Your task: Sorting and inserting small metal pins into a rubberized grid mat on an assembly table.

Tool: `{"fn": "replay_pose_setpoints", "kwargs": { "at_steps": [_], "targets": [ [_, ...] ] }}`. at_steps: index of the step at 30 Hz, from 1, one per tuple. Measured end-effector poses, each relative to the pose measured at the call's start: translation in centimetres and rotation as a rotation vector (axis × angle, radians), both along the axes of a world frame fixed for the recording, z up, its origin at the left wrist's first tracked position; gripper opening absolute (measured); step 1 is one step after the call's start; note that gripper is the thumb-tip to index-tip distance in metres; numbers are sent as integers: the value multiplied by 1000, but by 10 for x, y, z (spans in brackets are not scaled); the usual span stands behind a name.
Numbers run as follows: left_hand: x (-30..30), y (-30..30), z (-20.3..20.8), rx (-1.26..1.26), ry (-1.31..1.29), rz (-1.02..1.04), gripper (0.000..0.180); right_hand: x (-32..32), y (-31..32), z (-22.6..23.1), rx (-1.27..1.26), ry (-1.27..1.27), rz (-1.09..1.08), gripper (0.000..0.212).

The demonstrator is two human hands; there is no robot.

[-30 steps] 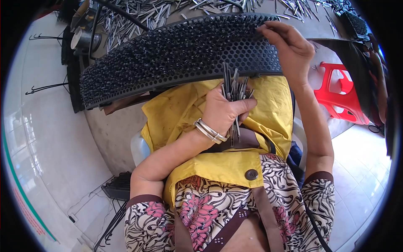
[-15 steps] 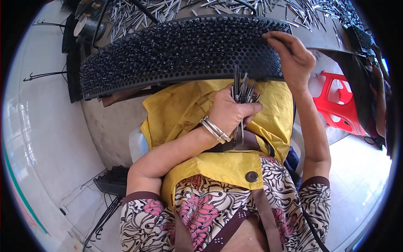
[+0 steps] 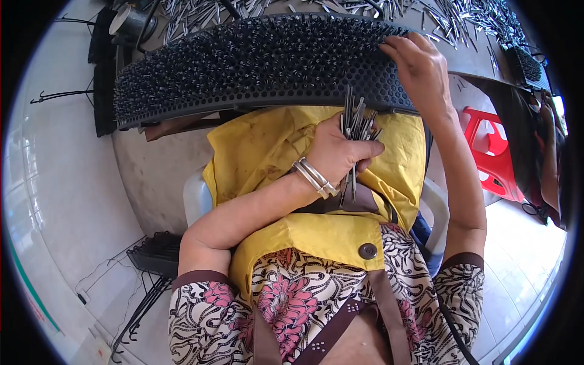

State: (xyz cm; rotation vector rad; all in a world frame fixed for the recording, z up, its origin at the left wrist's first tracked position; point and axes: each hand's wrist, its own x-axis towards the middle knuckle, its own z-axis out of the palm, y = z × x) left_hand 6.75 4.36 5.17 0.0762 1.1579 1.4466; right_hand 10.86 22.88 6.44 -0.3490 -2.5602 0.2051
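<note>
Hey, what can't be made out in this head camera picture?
All in the head view:
Whether the right hand pinches anything: too small against the black panel.
Middle of the metal strip bundle: hidden by the left hand.
Far part of the loose strips: cut off by the top edge.
Red stool, partly: behind dark cloth.

Red plastic stool [image 3: 496, 165] is hanging out on the right by some shiny pale floor tiles [image 3: 517, 261], a whitish chair [image 3: 198, 198] is poking out beside the yellow apron [image 3: 255, 140], a metal cup [image 3: 126, 20] is sitting top left, and a black hooked rack [image 3: 159, 252] is lurking lower left.
</note>
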Motion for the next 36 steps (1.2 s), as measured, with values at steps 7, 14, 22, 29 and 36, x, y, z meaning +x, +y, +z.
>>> {"fn": "replay_pose_setpoints", "kwargs": {
  "at_steps": [7, 14, 22, 29, 36],
  "targets": [
    [-4, -1, -1, 69, -59, -7, 24, 8, -3, -8, 53, 59, 3, 15],
    [-15, 0, 8, 171, -161, -175, 27, 35, -30, 14, -1177, 9, -50, 21],
    [-16, 7, 9, 263, -268, -497, 32, 43, -30, 17, -1584, -76, 279, 13],
    [-12, 13, 2, 188, -236, -463, 31, 61, -3, -1, -1578, 339, -30, 16],
    [-9, 12, -7, 112, -329, -274, 26, 50, 15, -10, -973, 529, -158, 13]
  ]
}}
